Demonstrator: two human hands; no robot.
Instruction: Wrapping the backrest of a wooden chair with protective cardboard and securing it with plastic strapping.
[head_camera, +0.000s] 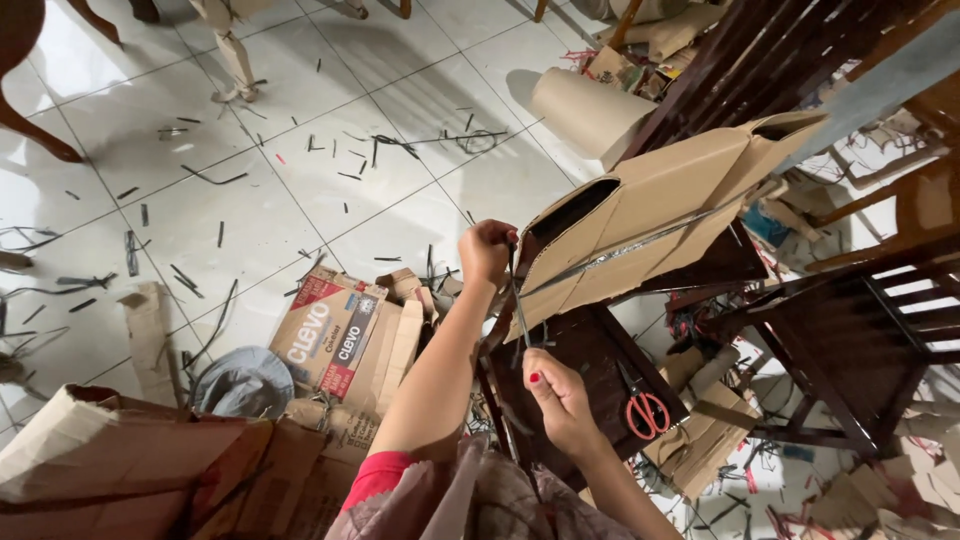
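While the person sits low over a dark wooden stool (590, 345), the right hand (562, 398) is nearest to the camera, with its fingers pinched together on the lower end of a thin dark strap (521, 318). This strap goes almost straight up to the left hand (486, 250), which is closed in a fist around its upper end, so the two hands are apart, one above the other, and the strap is tight between them. Just beside the left hand, touching the strap, stands a folded brown cardboard piece (650, 215); it leans over the stool and rises to the right, and a grey band runs across its face. On the stool, to the right of the right hand, lie scissors with red handles (646, 412). Left of the arms, on the floor, there are flattened cardboard boxes (345, 335) and a grey cloth (243, 380). Farther away, the white tiled floor (300, 150) is covered with many short dark strap pieces. A roll of brown paper (585, 110) lies near dark wooden chairs (860, 320).
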